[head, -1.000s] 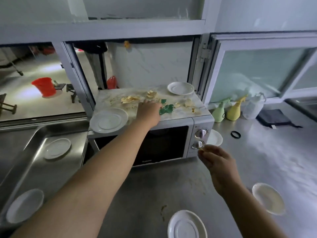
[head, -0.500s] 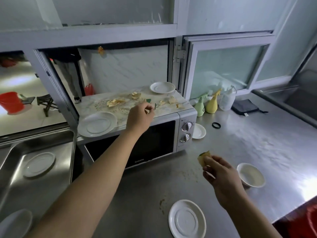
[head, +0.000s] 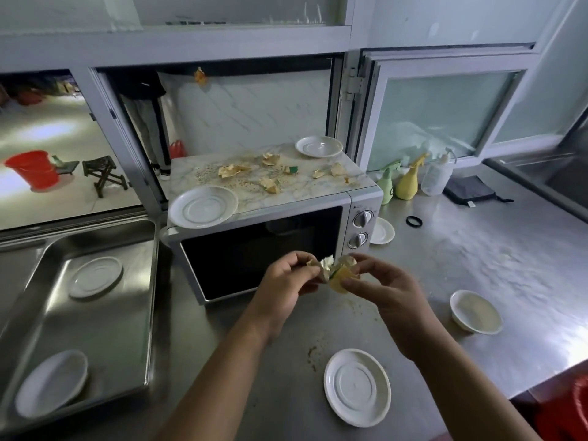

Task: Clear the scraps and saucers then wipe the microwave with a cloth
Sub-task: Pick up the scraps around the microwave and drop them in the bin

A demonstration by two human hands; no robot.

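- since half a second ago the left hand point(head: 288, 280) has come back from the top of the microwave point(head: 273, 218) and met the right hand point(head: 378, 288) in front of the oven door, above the desk point(head: 477, 249).
- both hands now pinch one bunch of scraps point(head: 334, 272) between them, fingers curled round it from either side; it looks like the left hand is passing its piece into the right hand's bundle.
- more scraps point(head: 270, 184) lie scattered with crumbs on the microwave top, up and ahead of the hands, spread in a band running left to right across the lid.
- two saucers sit on that top: a near saucer point(head: 203, 206) at the front left corner and a far saucer point(head: 319, 146) at the back right corner.
- judging by position, the left hand is the closer one to the near saucer and the left-side scraps, and the right hand to the pieces near the far saucer.
- other saucers rest on the desk, one point(head: 357, 387) just below the hands, and two lie in the metal tray point(head: 149, 300) to the left.
- no cloth is clearly in use, so wiping is not yet begun.
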